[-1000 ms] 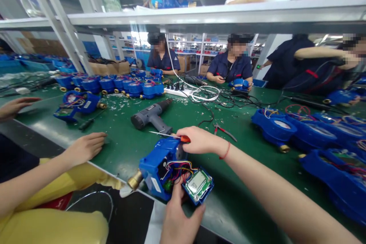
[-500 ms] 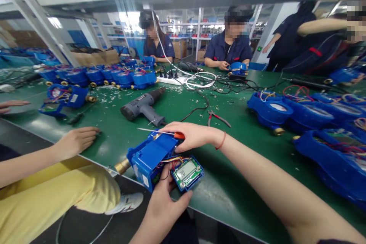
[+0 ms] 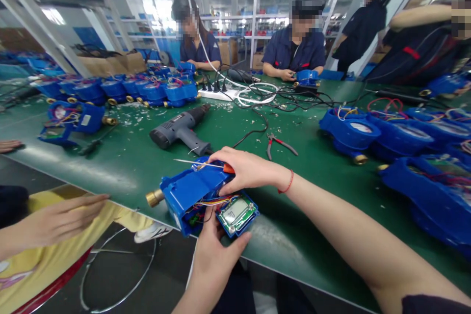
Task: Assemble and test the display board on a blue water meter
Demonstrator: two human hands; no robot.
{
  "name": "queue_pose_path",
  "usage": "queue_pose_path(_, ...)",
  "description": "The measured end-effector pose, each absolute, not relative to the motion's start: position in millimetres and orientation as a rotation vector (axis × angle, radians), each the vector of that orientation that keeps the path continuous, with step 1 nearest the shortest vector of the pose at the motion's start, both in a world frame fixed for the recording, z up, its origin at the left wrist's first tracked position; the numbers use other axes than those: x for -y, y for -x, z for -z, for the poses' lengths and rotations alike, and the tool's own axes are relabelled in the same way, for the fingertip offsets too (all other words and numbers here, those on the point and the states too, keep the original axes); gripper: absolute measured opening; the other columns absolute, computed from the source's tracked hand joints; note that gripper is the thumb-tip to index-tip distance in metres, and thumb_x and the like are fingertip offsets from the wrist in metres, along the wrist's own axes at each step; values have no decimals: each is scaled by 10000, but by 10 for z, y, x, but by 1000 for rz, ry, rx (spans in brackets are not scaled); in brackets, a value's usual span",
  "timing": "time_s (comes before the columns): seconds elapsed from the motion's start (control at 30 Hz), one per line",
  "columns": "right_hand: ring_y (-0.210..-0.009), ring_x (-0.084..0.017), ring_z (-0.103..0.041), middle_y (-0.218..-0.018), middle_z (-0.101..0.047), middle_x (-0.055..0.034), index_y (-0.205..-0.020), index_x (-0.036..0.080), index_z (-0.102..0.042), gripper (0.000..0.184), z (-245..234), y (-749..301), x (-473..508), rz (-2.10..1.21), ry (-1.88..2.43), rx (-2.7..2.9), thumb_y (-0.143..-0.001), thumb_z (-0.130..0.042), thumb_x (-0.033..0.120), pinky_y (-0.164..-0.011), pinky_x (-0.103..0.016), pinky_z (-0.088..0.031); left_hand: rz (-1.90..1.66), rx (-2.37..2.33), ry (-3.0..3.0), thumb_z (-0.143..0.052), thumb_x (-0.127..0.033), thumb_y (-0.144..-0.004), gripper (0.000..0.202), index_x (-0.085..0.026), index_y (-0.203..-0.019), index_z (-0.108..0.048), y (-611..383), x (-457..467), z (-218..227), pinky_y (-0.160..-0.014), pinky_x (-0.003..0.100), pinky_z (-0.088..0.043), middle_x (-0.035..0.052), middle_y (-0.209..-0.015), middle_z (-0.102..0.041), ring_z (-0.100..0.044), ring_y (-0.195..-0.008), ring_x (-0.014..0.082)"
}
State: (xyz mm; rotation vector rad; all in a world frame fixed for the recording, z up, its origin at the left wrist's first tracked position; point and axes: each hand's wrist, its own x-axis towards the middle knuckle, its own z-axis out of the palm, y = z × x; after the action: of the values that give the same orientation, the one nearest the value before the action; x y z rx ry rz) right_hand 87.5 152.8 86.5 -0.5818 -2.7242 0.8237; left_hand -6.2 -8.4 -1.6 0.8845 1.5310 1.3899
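A blue water meter housing (image 3: 191,189) with a brass pipe end (image 3: 153,198) lies tilted at the green table's front edge. Its small display module (image 3: 238,215), a green circuit board with an LCD in a blue frame, hangs out on coloured wires (image 3: 217,201). My left hand (image 3: 217,260) cups this module from below, fingers partly hidden behind it and thumb along its near side. From above, my right hand (image 3: 246,171) rests on the housing. It grips a screwdriver (image 3: 228,169) by its orange handle, the thin shaft pointing left across the housing.
Behind the housing lie a grey heat gun (image 3: 176,130) and red-grey cutters (image 3: 279,146). More blue meters stand at left (image 3: 88,91) and right (image 3: 356,130). A power strip (image 3: 221,93) and cables cross the middle. A co-worker's hand (image 3: 62,218) is at lower left; others sit opposite.
The view has shifted slightly. The neighbouring co-worker's hand has drawn back from the table towards their lap. Both my hands keep their hold, and the display module tilts a little differently.
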Motion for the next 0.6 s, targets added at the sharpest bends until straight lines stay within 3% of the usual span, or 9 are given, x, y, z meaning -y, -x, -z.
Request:
queue_pose_path(0.13, -1031, -235, -555, -1224, -531, -86, -1272, 189, -528, 697, -816, -884, -1497, -798, 733, 2592, -661, -810, 370, -904, -366, -429, -1412, -1540, -860, -745, -277, -627, 641, -194, -1178, -429, 59, 121, -2, -865, 347, -562, 100, -1157, -649, -672, -1037, 251)
queue_pose_path(0.2, -1034, -222, -555, -1180, -561, -87, -1214, 154, -568, 566, -812, -925, -1460, -792, 820, 2485, -706, -771, 295, -916, -354, -426, -1437, -1529, -838, -737, -278, -644, 571, -203, -1130, -446, 76, 131, -36, -841, 325, -571, 72, -1089, -670, -685, -1005, 234)
queue_pose_path(0.3, -945, -202, -585, -1041, -621, -88, -1097, 125, -617, 306, -873, -1118, -1290, -791, 979, 2308, -793, -603, 156, -869, -353, -459, -1444, -1507, -815, -747, -283, -642, 623, -205, -1179, -441, 99, 124, -66, -876, 336, -566, 79, -1117, -677, -677, -1039, 245)
queue_pose_path(0.43, -870, -186, -625, -1034, -649, -50, -1251, 258, -569, 373, -995, -1584, -832, -780, 1066, 2183, -885, -510, 221, -756, -314, -509, -1485, -1519, -750, -730, -264, -657, 667, -185, -1249, -433, 96, 107, -80, -956, 343, -526, 85, -1132, -691, -659, -1081, 250)
queue_pose_path(0.5, -719, -156, -639, -1025, -671, -25, -1361, 365, -476, 453, -986, -1811, -583, -724, 1099, 2241, -917, -508, 282, -606, -264, -513, -1484, -1520, -732, -715, -239, -666, 643, -185, -1241, -433, 91, 104, -90, -955, 324, -523, 79, -1118, -698, -666, -1069, 235)
queue_pose_path(0.6, -509, -127, -610, -1023, -708, -20, -1457, 414, -319, 598, -825, -2030, -294, -766, 1041, 2433, -913, -497, 246, -426, -238, -453, -1459, -1477, -715, -706, -225, -675, 599, -206, -1212, -440, 105, 97, -90, -937, 303, -532, 70, -1141, -690, -673, -1059, 219)
